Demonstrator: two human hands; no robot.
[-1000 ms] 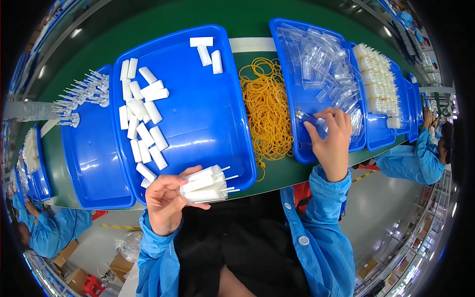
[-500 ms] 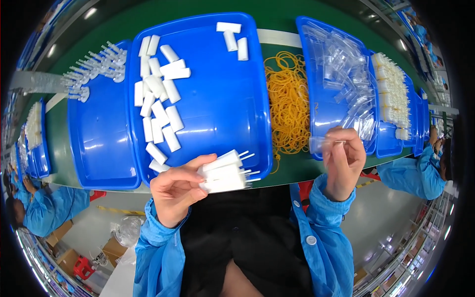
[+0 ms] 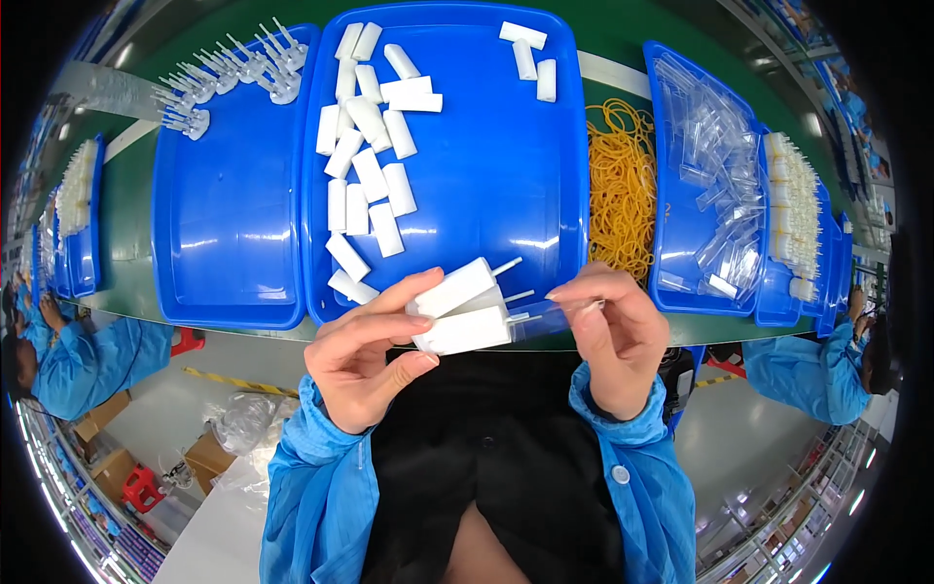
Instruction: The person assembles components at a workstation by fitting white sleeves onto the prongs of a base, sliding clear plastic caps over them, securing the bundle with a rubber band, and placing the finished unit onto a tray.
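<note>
My left hand (image 3: 375,355) grips a bundle of white rollers (image 3: 462,304) near the front of the middle tray. Thin pale pins stick out of the rollers' right ends. Between the fingers of my right hand (image 3: 618,326) is a clear plastic sleeve (image 3: 545,321). The sleeve's left end lies against the lowest roller, around or over its pin; which of the two I cannot tell. Loose white foam-like cylinders (image 3: 370,175) lie along the left side of the middle blue tray (image 3: 496,185), with a few at its top right.
A left blue tray (image 3: 229,214) bears white stands with upright pins (image 3: 277,83). Yellow rubber bands (image 3: 623,200) lie in a heap beside the right blue tray (image 3: 666,234) of clear sleeves (image 3: 720,165). Farther right stand bundled white pieces (image 3: 793,209). Co-workers in blue (image 3: 107,341) sit on both sides.
My right hand has moved left from beside the sleeve tray, bringing a clear sleeve to the rollers. My left hand still holds the bundle. The whole view has shifted.
</note>
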